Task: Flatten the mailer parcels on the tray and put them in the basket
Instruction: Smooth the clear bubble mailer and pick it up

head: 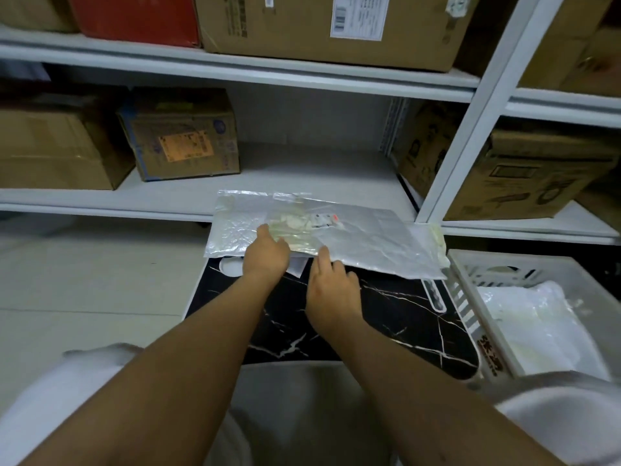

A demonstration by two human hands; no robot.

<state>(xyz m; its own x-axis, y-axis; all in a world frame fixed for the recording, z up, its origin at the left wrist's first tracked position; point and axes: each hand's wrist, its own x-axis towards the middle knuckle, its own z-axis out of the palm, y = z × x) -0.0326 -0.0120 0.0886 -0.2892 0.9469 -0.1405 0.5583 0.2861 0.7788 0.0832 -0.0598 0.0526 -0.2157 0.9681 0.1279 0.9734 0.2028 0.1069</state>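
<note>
A large silver-grey mailer parcel (373, 240) lies tilted across the far end of the black marble-patterned tray (386, 314). It overlaps a crinkled silver mailer (228, 230) on the left. My left hand (267, 252) grips the near edge where the two mailers overlap, thumb on top and fingers hidden underneath. My right hand (331, 284) pinches the large mailer's near edge, thumb on top. The white slatted basket (470, 297) stands at the tray's right side, with white mailers (537, 317) lying inside it.
White metal shelving (302, 183) runs behind the tray, holding cardboard boxes (183, 136) at left and right. A shelf upright (470, 129) rises just behind the basket. Pale floor tiles (84, 280) lie left of the tray.
</note>
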